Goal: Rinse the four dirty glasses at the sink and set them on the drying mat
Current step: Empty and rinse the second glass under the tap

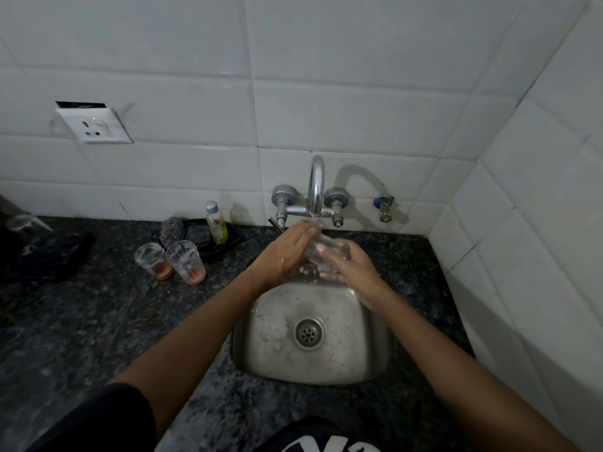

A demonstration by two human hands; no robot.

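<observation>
A clear glass (321,251) lay tilted on its side over the back of the sink (368,363), just under the spout of the tap (316,184), where a thin stream of water fell onto it. The right hand (350,267) gripped it from the right, fingers curled round its wall, while the left hand (288,252) lay against it with fingers nearly straight, pressing or rubbing its upper side. The step in hand looked like the rinse of 1 glass. To the left, on the dark granite counter (98,321), 2 dirty glasses (169,262) stood upright, touching or nearly so, each with reddish dregs at the bottom. Farther left, 1 more glass (24,223) sat at the back edge of a dark mat (45,256), apparently already washed, though the dim light made that hard to confirm. Behind the dirty pair, a black tray held a scrubber (172,231) and a small bottle (217,223). By that count roughly half the task remained. The next move would probably call for tipping out the water, carrying the wet, slippery glass well to the left past the dirty pair without knocking them, and setting it on the mat.
</observation>
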